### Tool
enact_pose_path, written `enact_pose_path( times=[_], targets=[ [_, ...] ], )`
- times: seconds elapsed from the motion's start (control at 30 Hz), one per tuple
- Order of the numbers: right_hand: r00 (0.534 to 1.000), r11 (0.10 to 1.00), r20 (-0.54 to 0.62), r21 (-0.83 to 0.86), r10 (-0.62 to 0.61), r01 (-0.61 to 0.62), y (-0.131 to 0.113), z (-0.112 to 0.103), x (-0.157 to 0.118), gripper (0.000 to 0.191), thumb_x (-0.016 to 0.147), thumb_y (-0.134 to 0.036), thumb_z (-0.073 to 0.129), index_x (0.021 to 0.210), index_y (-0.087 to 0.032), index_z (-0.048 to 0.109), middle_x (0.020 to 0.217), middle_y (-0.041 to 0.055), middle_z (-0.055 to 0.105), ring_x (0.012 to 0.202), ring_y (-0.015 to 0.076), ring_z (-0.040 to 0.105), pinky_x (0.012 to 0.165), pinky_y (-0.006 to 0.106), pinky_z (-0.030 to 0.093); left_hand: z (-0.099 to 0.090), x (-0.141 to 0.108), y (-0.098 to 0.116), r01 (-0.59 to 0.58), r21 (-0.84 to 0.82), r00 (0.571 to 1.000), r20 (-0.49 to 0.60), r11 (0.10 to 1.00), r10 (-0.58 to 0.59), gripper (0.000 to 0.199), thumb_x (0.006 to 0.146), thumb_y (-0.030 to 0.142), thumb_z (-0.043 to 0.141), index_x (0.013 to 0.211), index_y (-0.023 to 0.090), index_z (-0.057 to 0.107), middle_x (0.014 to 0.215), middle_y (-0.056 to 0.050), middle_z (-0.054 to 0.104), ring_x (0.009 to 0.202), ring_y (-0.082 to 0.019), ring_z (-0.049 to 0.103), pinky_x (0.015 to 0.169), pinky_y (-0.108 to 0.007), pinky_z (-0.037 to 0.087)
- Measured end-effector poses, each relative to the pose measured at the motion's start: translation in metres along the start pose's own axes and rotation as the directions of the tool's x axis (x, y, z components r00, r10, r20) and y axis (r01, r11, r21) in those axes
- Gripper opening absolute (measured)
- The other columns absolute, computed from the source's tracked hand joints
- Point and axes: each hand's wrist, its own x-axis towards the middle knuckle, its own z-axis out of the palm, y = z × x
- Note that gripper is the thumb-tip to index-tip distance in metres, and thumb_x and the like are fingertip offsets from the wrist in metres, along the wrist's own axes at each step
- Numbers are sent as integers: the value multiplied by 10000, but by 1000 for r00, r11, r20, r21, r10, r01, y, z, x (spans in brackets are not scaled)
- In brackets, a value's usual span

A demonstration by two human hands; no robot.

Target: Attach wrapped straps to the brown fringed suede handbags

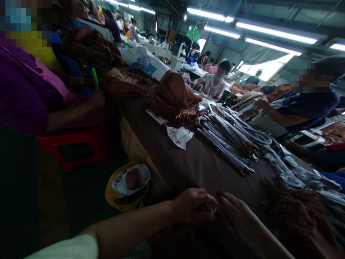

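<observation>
My left hand (192,207) is at the near edge of the table, its fingers curled closed around a small shiny metal ring (212,208). Just to its right, my right hand (235,211) is closed on a narrow brown strap (220,193), whose end sticks up above the fingers. The two hands almost meet. Below them it is too dark to make out what hangs there. Dark brown cloth (185,165) covers the table. Gathered brown fringed material (299,212) lies to the right of my right hand.
White-wrapped straps (223,140) lie in bundles beyond my hands. Past a crumpled white paper (180,136) sits a brown fringed bag (175,93). A yellow bin (110,196) stands on the floor at left, near a red stool (78,138) with a seated co-worker. Other people work around.
</observation>
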Motion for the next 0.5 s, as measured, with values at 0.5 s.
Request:
enact_pose_path(
  times=[0.5],
  targets=[
    [1000,993,-1,-119,20,-20,10,-3,2,545,785,-715,502,662,-184,485,513,-61,399,415,67,358,384,205,270,5,-1,-8,131,-47,991,-24,990,-132,371,811,425,645,1054,152,582,951,-55,641,868,-153,591,821,-251,451]
  ],
)
